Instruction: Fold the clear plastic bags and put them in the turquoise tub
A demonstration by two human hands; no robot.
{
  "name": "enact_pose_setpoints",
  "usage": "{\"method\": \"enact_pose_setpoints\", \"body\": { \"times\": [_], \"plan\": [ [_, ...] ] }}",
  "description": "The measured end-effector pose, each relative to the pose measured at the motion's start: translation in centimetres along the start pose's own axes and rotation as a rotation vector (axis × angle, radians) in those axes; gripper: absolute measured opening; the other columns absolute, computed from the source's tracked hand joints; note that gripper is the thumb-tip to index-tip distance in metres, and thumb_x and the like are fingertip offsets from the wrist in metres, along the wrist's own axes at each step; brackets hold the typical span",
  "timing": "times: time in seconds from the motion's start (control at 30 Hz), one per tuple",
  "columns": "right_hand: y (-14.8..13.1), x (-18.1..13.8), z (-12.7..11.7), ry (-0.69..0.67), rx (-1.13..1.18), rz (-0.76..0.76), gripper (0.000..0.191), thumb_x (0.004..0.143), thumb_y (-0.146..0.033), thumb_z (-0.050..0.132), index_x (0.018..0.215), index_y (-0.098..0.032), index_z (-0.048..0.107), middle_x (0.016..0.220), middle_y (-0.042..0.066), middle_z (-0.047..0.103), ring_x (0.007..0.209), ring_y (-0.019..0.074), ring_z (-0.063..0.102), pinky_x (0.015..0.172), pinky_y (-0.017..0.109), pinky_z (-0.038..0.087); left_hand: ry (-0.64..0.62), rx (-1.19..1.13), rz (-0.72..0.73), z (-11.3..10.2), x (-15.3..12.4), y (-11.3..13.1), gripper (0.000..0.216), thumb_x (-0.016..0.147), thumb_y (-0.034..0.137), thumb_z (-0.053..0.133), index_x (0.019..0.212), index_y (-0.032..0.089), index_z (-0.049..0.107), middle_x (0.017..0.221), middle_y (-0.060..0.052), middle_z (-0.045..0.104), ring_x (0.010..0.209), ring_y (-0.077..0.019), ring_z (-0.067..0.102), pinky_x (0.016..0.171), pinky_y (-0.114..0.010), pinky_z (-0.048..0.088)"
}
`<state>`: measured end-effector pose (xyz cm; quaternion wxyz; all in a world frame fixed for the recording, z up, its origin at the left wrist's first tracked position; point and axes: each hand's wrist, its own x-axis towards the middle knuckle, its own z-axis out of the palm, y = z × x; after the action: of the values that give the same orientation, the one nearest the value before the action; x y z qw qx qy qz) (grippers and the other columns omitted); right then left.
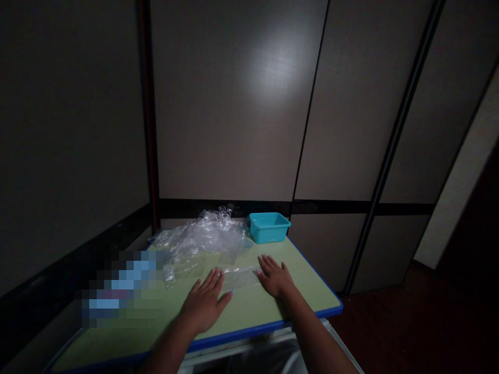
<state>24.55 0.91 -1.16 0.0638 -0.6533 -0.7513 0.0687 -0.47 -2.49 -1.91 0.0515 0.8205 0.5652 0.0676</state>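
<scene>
From my remote seat I see a pale green table with a blue rim, pushed into a corner of a dim room with grey wall panels and a dark floor. My left hand and right hand lie flat near the front edge, fingers spread, gripping nothing. A flat clear plastic bag lies between them, its ends at my fingers. A heap of crumpled clear plastic sits by the far edge, and a teal tub occupies the far right corner.
</scene>
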Motion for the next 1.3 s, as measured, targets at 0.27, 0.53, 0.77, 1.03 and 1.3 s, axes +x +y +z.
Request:
{"method": "enact_pose_setpoints", "body": {
  "times": [0.27, 0.53, 0.77, 1.03, 1.3],
  "plan": [
    [0.1, -0.1, 0.5, 0.064, 0.007, -0.013, 0.056, 0.096, -0.045, 0.018, 0.147, -0.022, 0.012, 0.153, 0.006, 0.014, 0.14, 0.0218, 0.01, 0.109, 0.054, 0.009, 0.062, 0.077, -0.143, -0.8, -0.3, 2.9, 0.08, 0.088, 0.062, 0.019, 0.144, 0.006, 0.022, 0.151, -0.015, 0.004, 0.139, -0.0311, -0.002, 0.108, -0.057, 0.005],
    [0.7, 0.5, 0.7, 0.063, -0.092, -0.076, 0.042, 0.091, -0.037, 0.051, 0.131, -0.027, 0.045, 0.146, 0.007, 0.031, 0.129, 0.0286, 0.033, 0.106, 0.054, 0.025, 0.057, -0.171, 0.229, -1.8, 4.6, 13.5, 0.069, 0.093, 0.053, 0.006, 0.147, 0.01, 0.014, 0.153, -0.007, 0.005, 0.14, -0.0205, 0.002, 0.113, -0.042, 0.01],
    [0.7, 0.1, 0.5, 0.002, -0.108, -0.1, 0.056, 0.094, -0.039, 0.04, 0.145, -0.029, 0.019, 0.154, 0.006, 0.01, 0.139, 0.0299, 0.008, 0.108, 0.059, 0.011, 0.015, -0.149, 0.13, 1.3, 7.3, 11.2, 0.074, 0.092, 0.055, 0.006, 0.145, 0.006, 0.02, 0.15, -0.012, 0.018, 0.139, -0.0231, 0.016, 0.111, -0.044, 0.016],
    [0.3, 0.3, 0.5, 0.099, -0.075, -0.037, 0.048, 0.089, -0.038, 0.053, 0.133, -0.022, 0.041, 0.143, 0.009, 0.035, 0.126, 0.0302, 0.037, 0.102, 0.057, 0.028, 0.065, -0.071, 0.023, 2.1, 6.4, 9.2, 0.076, 0.09, 0.061, 0.001, 0.144, 0.015, 0.026, 0.151, -0.011, 0.019, 0.139, -0.0272, 0.011, 0.109, -0.048, 0.014],
    [0.1, 0.1, 0.3, 0.174, -0.108, -0.034, 0.04, 0.09, -0.035, 0.054, 0.126, -0.019, 0.048, 0.131, 0.009, 0.047, 0.113, 0.0256, 0.05, 0.093, 0.05, 0.042, 0.1, -0.014, -0.142, 2.5, 6.2, 6.2, 0.076, 0.09, 0.061, 0.012, 0.144, 0.01, 0.027, 0.15, -0.015, 0.019, 0.139, -0.0312, 0.011, 0.109, -0.048, 0.015]
  ]
}}
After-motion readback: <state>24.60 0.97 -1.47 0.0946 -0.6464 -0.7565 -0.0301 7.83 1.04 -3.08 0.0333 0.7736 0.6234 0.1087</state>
